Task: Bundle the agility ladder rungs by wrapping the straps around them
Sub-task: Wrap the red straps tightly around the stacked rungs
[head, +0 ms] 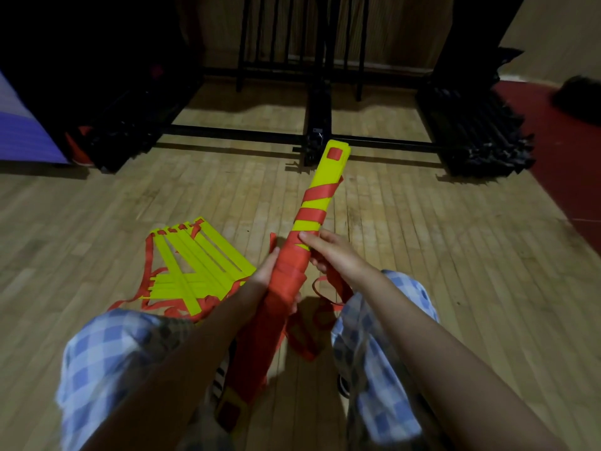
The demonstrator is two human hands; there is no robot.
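Centre frame: bundle of yellow rungs (320, 190) wrapped in red strap (286, 281). Left hand (270, 271) clasps it, fingers hidden behind. Right hand (328, 252) grips its right side, fingertips obscured. Bundle's lower end blurred between knees. Loose rungs (192, 265) lower left.

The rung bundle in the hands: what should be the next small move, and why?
Probably pass the loose red strap round the rung bundle once more: the right hand holds the strap, the left hand grips the bundle, and yellow gaps show further up.
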